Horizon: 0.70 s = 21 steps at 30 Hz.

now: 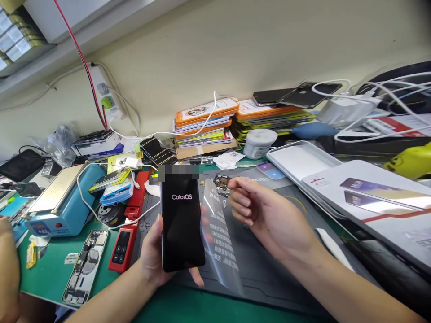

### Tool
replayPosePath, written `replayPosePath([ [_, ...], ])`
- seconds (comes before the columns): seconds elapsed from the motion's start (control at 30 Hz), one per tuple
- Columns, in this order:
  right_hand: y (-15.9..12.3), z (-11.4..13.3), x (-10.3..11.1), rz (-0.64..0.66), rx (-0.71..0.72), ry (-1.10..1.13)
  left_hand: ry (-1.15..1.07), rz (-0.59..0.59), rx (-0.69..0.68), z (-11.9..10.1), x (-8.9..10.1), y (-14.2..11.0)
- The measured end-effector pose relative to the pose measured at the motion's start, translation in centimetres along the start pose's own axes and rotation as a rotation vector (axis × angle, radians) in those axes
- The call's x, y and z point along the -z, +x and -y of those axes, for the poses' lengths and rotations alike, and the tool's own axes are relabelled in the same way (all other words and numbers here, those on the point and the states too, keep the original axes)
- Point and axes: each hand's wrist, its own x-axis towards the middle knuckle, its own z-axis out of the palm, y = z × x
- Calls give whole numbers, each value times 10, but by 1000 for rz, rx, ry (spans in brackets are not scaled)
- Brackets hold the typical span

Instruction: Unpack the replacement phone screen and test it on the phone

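Note:
My left hand [153,251] holds a black smartphone [183,224] upright, screen towards me. White letters reading "ColorOS" glow on its dark display. Fingers of that hand show behind the phone's right edge and below it. Beside them lies a clear plastic film [224,251] with white printing, slanting over the grey mat. My right hand [262,211] is to the right of the phone, apart from it, its fingers curled in. Anything inside those fingers is hidden. Just past their tips is a small circuit board [221,184].
Left are an opened phone [86,267], a red device [123,246] and a blue heating plate [63,197]. Stacked boxes [205,119] and a white tub [260,143] stand behind. A large phone box [380,193] is at right. Another person's arm [8,269] shows far left.

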Motion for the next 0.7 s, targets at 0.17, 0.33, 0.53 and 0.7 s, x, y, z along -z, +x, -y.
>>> replayPosePath([
  [0.17,-1,0,0,-4,5,-16,-8,-43,-10,-1,-2,1],
  [0.33,-1,-1,0,-4,11,-33,-7,-64,-12,0,-2,1],
  [0.53,-2,-2,1,-9,18,-47,3,-81,-14,-1,-2,1],
  [0.7,-2,-2,0,-12,24,-68,22,-87,-13,0,-1,1],
])
